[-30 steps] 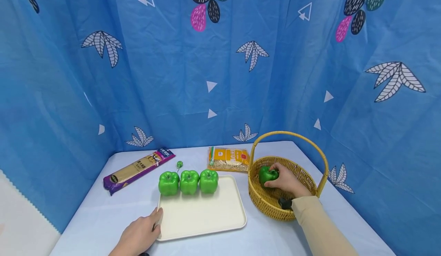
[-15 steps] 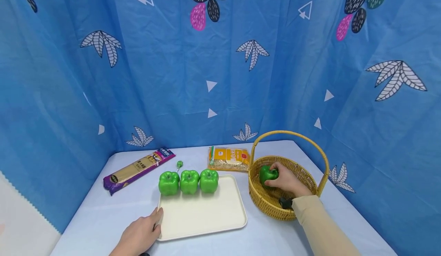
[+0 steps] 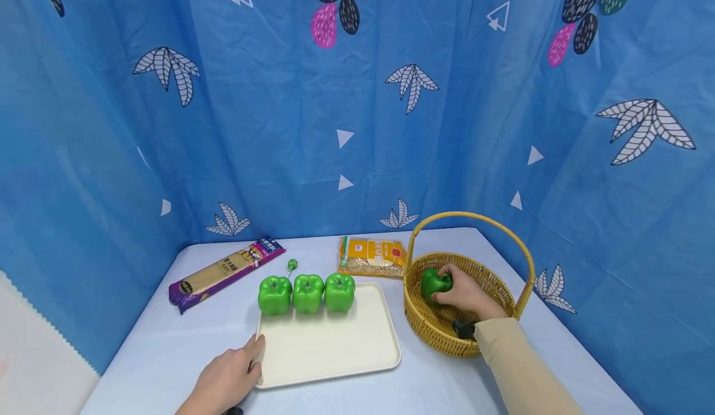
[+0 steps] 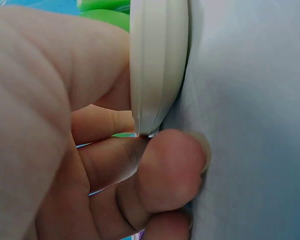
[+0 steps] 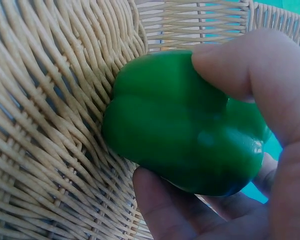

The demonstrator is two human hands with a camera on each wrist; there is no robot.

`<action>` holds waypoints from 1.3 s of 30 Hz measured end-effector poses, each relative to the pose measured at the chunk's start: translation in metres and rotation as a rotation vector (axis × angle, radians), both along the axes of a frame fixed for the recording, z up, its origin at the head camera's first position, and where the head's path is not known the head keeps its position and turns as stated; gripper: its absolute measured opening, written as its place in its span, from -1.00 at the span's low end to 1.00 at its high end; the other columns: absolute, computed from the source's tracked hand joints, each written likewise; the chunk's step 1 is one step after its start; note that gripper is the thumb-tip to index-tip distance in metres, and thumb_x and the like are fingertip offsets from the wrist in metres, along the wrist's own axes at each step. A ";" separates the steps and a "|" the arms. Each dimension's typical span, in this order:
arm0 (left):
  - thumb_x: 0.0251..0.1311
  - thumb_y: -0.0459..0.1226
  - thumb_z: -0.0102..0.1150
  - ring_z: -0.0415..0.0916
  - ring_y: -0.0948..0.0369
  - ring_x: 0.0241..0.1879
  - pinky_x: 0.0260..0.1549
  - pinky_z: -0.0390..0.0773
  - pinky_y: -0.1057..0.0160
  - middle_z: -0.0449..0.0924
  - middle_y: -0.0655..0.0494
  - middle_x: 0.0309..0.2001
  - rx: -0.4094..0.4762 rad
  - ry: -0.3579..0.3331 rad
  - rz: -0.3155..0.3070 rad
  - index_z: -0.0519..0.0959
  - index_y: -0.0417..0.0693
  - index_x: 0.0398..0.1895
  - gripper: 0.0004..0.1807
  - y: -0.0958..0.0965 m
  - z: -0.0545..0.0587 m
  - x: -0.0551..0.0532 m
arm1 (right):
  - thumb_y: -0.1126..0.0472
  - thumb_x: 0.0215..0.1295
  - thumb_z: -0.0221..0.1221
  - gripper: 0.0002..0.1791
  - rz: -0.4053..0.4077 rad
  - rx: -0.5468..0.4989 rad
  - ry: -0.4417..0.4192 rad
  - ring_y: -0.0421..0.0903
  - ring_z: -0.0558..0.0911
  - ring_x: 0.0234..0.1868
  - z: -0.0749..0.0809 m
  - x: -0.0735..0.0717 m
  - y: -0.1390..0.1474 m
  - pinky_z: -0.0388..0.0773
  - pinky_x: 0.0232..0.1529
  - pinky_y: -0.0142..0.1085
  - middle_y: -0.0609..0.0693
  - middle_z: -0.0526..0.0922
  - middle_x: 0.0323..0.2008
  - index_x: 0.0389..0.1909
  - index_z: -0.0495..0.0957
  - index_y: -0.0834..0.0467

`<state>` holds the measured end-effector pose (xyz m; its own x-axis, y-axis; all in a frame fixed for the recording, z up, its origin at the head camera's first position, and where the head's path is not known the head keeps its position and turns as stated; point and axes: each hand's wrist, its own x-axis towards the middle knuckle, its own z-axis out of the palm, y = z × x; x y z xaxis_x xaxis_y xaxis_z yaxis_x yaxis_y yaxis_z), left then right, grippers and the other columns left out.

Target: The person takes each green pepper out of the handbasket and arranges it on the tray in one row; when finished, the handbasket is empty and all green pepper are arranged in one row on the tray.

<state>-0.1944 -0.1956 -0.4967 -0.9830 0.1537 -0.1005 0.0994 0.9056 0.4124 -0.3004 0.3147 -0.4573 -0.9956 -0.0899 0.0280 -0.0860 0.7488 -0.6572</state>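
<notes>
Inside a wicker basket (image 3: 430, 334), my right hand (image 3: 466, 292) grips a green bell pepper (image 3: 433, 287). In the right wrist view the thumb lies on one side of the bell pepper (image 5: 180, 125) and fingers on the other, with its end close against the woven basket (image 5: 55, 120). My left hand (image 3: 226, 378) holds the left edge of a cream tray (image 3: 329, 353) near its front corner. The left wrist view has the thumb on the tray's (image 4: 157, 65) upper side and curled fingers at its edge. Several green bell peppers (image 3: 307, 294) stand in a row along the tray's back left.
A long purple noodle packet (image 3: 226, 273) lies at the back left. An orange bag of grain (image 3: 372, 256) lies behind the tray. The basket's tall handle (image 3: 475, 214) arches over the right hand. A small green round item (image 3: 292, 265) sits behind the peppers.
</notes>
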 end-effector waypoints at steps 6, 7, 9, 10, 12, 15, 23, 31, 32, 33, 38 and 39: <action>0.25 -0.22 0.22 0.21 0.15 -0.65 -0.56 0.29 0.16 0.55 -0.29 0.29 0.009 -0.010 0.007 0.48 -0.28 0.39 -0.37 0.000 0.000 0.000 | 0.13 0.07 0.51 -0.39 -0.005 0.000 0.017 0.03 0.58 -0.17 -0.002 -0.001 0.000 0.59 -0.18 -0.09 0.18 0.57 -0.03 0.06 0.40 0.18; 0.25 -0.22 0.22 0.20 0.15 -0.65 -0.57 0.28 0.16 0.52 -0.27 0.33 0.013 -0.011 0.008 0.48 -0.28 0.39 -0.37 0.000 0.000 0.000 | 0.13 0.07 0.51 -0.39 -0.006 0.002 0.018 0.03 0.58 -0.18 -0.002 -0.002 0.000 0.58 -0.19 -0.09 0.18 0.57 -0.03 0.05 0.39 0.18; 0.25 -0.22 0.22 0.18 0.16 -0.66 -0.58 0.26 0.16 0.51 -0.26 0.35 0.020 -0.011 0.008 0.48 -0.28 0.39 -0.37 0.000 0.000 0.000 | 0.13 0.07 0.51 -0.41 -0.009 0.004 0.019 0.03 0.57 -0.20 -0.001 -0.002 0.000 0.58 -0.20 -0.09 0.16 0.57 -0.05 0.02 0.39 0.17; 0.25 -0.22 0.22 0.17 0.16 -0.66 -0.59 0.25 0.17 0.51 -0.26 0.34 0.021 -0.008 0.008 0.48 -0.28 0.39 -0.37 0.000 0.000 0.000 | 0.13 0.06 0.51 -0.41 -0.007 0.007 0.019 0.03 0.57 -0.20 0.000 -0.002 0.000 0.58 -0.20 -0.09 0.17 0.57 -0.05 0.01 0.38 0.17; 0.25 -0.22 0.22 0.16 0.17 -0.67 -0.59 0.25 0.17 0.52 -0.27 0.33 0.026 -0.008 0.004 0.48 -0.28 0.39 -0.37 0.000 0.000 0.000 | 0.13 0.05 0.52 -0.40 -0.004 0.014 0.020 0.03 0.57 -0.19 0.001 -0.003 0.000 0.58 -0.20 -0.09 0.16 0.57 -0.05 -0.01 0.38 0.17; 0.25 -0.23 0.22 0.13 0.17 -0.67 -0.58 0.26 0.16 0.55 -0.28 0.30 0.040 -0.013 -0.003 0.47 -0.28 0.39 -0.37 0.000 0.000 0.000 | 0.10 0.03 0.53 -0.39 -0.002 0.044 0.018 0.02 0.57 -0.19 0.006 -0.002 0.001 0.58 -0.22 -0.10 0.16 0.58 -0.06 -0.03 0.38 0.17; 0.25 -0.21 0.22 0.15 0.17 -0.66 -0.49 0.37 0.15 0.54 -0.23 0.33 0.014 -0.029 -0.026 0.48 -0.28 0.38 -0.37 0.000 0.000 -0.001 | 0.09 0.09 0.49 -0.40 0.041 0.055 0.040 0.03 0.59 -0.20 0.044 0.004 0.001 0.58 -0.25 -0.13 0.18 0.58 -0.05 0.04 0.40 0.18; 0.23 -0.22 0.22 0.13 0.18 -0.69 -0.62 0.23 0.17 0.67 -0.27 0.12 0.014 0.017 -0.016 0.49 -0.29 0.37 -0.37 -0.001 0.003 0.000 | 0.00 0.12 0.48 -0.36 0.044 0.073 0.092 0.01 0.60 -0.18 0.077 0.015 -0.006 0.60 -0.25 -0.15 0.19 0.59 0.01 0.08 0.37 0.15; 0.23 -0.22 0.22 0.14 0.18 -0.69 -0.62 0.24 0.17 0.68 -0.27 0.08 0.011 0.019 -0.014 0.49 -0.29 0.37 -0.37 -0.001 0.003 0.000 | -0.01 0.12 0.49 -0.36 0.049 0.074 0.095 0.01 0.60 -0.18 0.079 0.017 -0.009 0.60 -0.25 -0.15 0.19 0.59 0.01 0.07 0.38 0.14; 0.23 -0.23 0.21 0.15 0.17 -0.68 -0.61 0.25 0.16 0.67 -0.28 0.08 0.009 0.021 -0.012 0.49 -0.29 0.37 -0.37 -0.001 0.004 0.000 | -0.01 0.12 0.49 -0.37 0.052 0.069 0.092 0.01 0.60 -0.18 0.081 0.019 -0.013 0.60 -0.25 -0.16 0.18 0.59 0.00 0.07 0.38 0.13; 0.24 -0.23 0.21 0.15 0.17 -0.68 -0.61 0.25 0.16 0.55 -0.29 0.29 0.024 0.009 -0.009 0.48 -0.30 0.37 -0.37 -0.001 0.002 0.001 | 0.01 0.10 0.50 -0.40 0.101 0.024 0.091 -0.01 0.60 -0.17 0.088 0.033 -0.040 0.60 -0.22 -0.18 0.11 0.60 -0.04 0.04 0.40 0.09; 0.24 -0.23 0.21 0.14 0.18 -0.69 -0.62 0.24 0.17 0.52 -0.27 0.33 0.027 0.008 -0.010 0.48 -0.30 0.37 -0.38 -0.001 0.000 0.002 | 0.02 0.09 0.51 -0.40 0.115 0.012 0.090 -0.02 0.60 -0.16 0.088 0.035 -0.047 0.61 -0.21 -0.17 0.10 0.60 -0.05 0.03 0.40 0.09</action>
<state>-0.1926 -0.1963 -0.4962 -0.9823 0.1657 -0.0879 0.1116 0.8930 0.4360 -0.2652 0.2679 -0.3691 -0.9721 -0.2041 0.1153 -0.2302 0.7381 -0.6343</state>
